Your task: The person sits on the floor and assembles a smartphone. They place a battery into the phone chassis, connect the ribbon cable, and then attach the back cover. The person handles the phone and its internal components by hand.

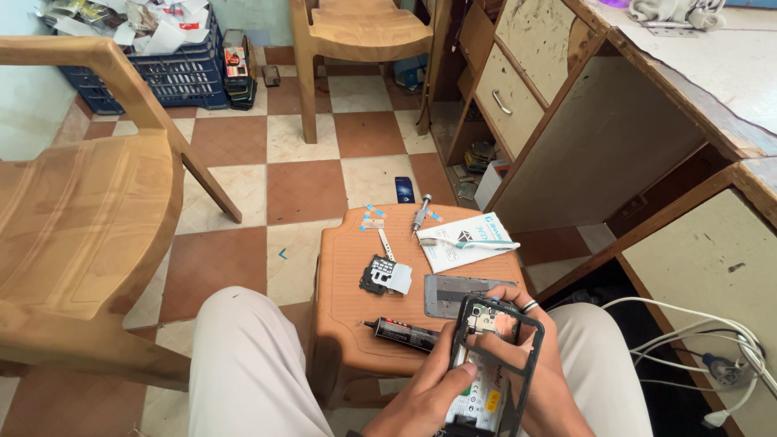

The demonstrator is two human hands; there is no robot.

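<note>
While the right hand cradles the opened phone, the left hand grips its edge.

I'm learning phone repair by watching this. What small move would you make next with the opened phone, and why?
Probably keep the right hand gripping the opened phone and let the left thumb press along its lower edge: the black glue tube lies uncapped-looking on the stool, out of hand.

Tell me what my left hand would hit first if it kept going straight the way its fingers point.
Probably the opened black phone frame itself: the left hand points up and right with its thumb already pressing on the frame, which the right hand holds. Beyond that lies the grey flat panel on the orange plastic stool.
</note>
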